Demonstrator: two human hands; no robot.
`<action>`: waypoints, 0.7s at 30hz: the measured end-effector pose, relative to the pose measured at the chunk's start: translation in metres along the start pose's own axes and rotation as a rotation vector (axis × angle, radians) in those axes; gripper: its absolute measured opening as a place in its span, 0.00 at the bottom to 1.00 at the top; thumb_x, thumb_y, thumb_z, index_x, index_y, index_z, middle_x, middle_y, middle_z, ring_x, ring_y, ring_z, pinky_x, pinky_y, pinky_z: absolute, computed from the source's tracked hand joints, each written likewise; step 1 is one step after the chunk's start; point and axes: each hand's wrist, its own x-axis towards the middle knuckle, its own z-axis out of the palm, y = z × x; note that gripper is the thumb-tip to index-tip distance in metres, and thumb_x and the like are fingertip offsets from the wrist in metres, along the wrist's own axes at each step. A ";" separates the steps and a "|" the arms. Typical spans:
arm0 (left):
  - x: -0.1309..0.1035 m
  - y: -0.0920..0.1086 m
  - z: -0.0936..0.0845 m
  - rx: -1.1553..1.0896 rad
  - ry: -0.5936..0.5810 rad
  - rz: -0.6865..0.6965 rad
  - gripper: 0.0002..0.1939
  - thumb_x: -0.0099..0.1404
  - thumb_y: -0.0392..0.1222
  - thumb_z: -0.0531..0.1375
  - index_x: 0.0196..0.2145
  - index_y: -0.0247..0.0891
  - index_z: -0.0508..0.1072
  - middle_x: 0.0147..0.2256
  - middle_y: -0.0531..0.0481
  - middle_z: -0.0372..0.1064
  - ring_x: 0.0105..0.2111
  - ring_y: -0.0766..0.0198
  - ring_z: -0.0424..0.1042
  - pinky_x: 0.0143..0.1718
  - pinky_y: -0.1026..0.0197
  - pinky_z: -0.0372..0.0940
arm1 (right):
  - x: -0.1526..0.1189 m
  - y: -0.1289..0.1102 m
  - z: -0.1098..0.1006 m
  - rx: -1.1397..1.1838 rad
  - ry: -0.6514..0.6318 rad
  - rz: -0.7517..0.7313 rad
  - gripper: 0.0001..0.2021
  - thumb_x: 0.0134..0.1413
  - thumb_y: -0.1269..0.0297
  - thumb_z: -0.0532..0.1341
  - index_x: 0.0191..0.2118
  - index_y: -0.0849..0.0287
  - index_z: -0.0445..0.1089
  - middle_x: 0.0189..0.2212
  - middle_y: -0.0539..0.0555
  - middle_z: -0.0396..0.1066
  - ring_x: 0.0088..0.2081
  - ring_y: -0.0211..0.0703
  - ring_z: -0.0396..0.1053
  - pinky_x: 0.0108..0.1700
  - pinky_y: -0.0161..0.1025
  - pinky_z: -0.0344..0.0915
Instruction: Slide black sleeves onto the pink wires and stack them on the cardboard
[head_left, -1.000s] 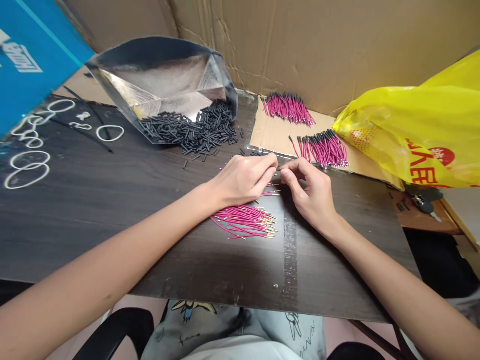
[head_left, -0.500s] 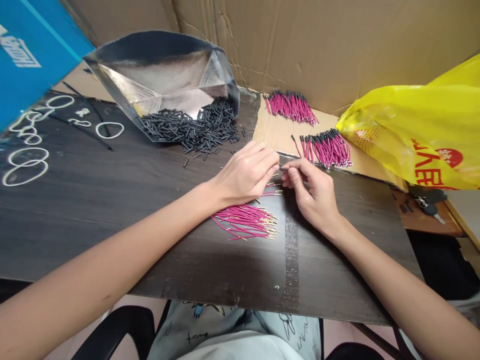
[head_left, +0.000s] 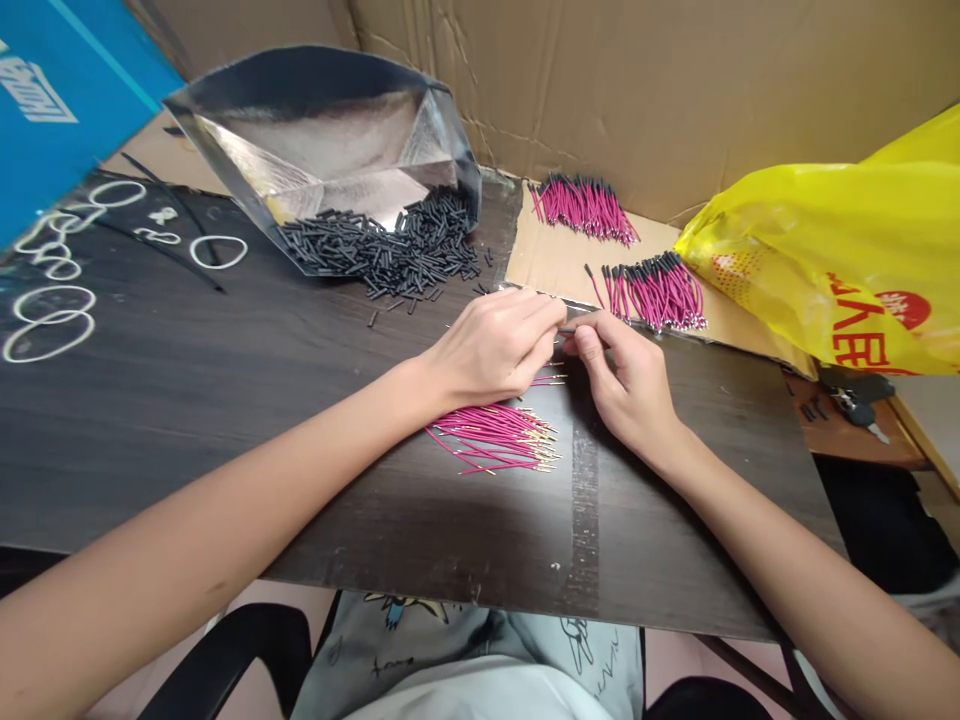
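Note:
My left hand [head_left: 499, 345] is closed in a pinch over the dark table, its fingertips meeting those of my right hand [head_left: 626, 375]. Between the thumb and forefinger of my right hand is a small black tube [head_left: 574, 327]. What my left fingertips hold is hidden behind the fingers. Below my left hand lies a bundle of pink wires [head_left: 499, 435] with gold tips pointing right. Behind my hands, pink wires with black ends lie in two groups, a back one [head_left: 585, 210] and a front one [head_left: 656, 292], on a cardboard sheet [head_left: 525, 255].
An open silvery bag [head_left: 322, 150] spills black tubes [head_left: 382, 245] at the back left. White rubber bands [head_left: 217, 252] lie further left by a blue package [head_left: 67, 110]. A yellow plastic bag [head_left: 832, 250] stands at the right, with keys [head_left: 862, 415] below it.
My hands have drawn slightly closer together, my left hand shifting a little to the right. The whole view has shifted slightly.

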 end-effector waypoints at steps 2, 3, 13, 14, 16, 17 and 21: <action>-0.001 0.000 0.002 0.004 0.011 -0.042 0.13 0.71 0.34 0.47 0.35 0.35 0.69 0.31 0.45 0.70 0.32 0.61 0.67 0.36 0.57 0.62 | 0.000 0.001 0.000 -0.044 0.012 -0.014 0.09 0.72 0.66 0.51 0.45 0.54 0.69 0.40 0.54 0.74 0.43 0.47 0.72 0.48 0.46 0.68; -0.001 0.000 0.002 0.010 0.022 -0.062 0.13 0.71 0.34 0.47 0.35 0.35 0.70 0.31 0.46 0.70 0.31 0.61 0.67 0.36 0.57 0.62 | 0.001 0.002 0.001 -0.069 0.009 -0.023 0.09 0.71 0.68 0.52 0.46 0.54 0.69 0.42 0.55 0.74 0.45 0.49 0.71 0.51 0.48 0.68; -0.002 -0.002 0.007 0.051 -0.004 -0.189 0.13 0.71 0.35 0.48 0.38 0.34 0.72 0.32 0.45 0.72 0.33 0.60 0.69 0.35 0.58 0.63 | -0.001 0.011 0.006 -0.283 -0.151 -0.060 0.12 0.66 0.72 0.55 0.51 0.55 0.69 0.50 0.59 0.71 0.52 0.56 0.66 0.55 0.55 0.65; -0.002 -0.002 0.008 0.053 -0.025 -0.197 0.13 0.71 0.36 0.48 0.37 0.34 0.72 0.32 0.45 0.72 0.33 0.60 0.69 0.35 0.58 0.63 | -0.001 0.011 0.006 -0.289 -0.147 -0.060 0.11 0.66 0.72 0.55 0.49 0.55 0.70 0.48 0.58 0.72 0.50 0.56 0.67 0.54 0.54 0.65; -0.003 -0.003 0.009 0.054 -0.059 -0.209 0.12 0.71 0.36 0.49 0.37 0.34 0.72 0.32 0.45 0.71 0.32 0.60 0.70 0.34 0.58 0.62 | 0.000 0.010 0.005 -0.296 -0.130 -0.059 0.09 0.67 0.71 0.55 0.45 0.55 0.70 0.45 0.57 0.72 0.47 0.55 0.67 0.51 0.53 0.65; -0.003 -0.004 0.009 0.052 -0.071 -0.212 0.12 0.71 0.36 0.49 0.37 0.34 0.72 0.32 0.45 0.71 0.32 0.60 0.70 0.34 0.58 0.62 | 0.000 0.009 0.004 -0.300 -0.118 -0.058 0.08 0.67 0.71 0.55 0.44 0.55 0.70 0.43 0.57 0.72 0.46 0.55 0.67 0.50 0.52 0.65; -0.002 -0.003 0.009 0.030 -0.086 -0.215 0.11 0.70 0.36 0.50 0.37 0.34 0.72 0.32 0.46 0.72 0.32 0.61 0.70 0.34 0.59 0.62 | -0.001 0.009 0.004 -0.305 -0.086 -0.046 0.07 0.66 0.72 0.55 0.41 0.54 0.69 0.39 0.56 0.72 0.43 0.54 0.66 0.47 0.51 0.64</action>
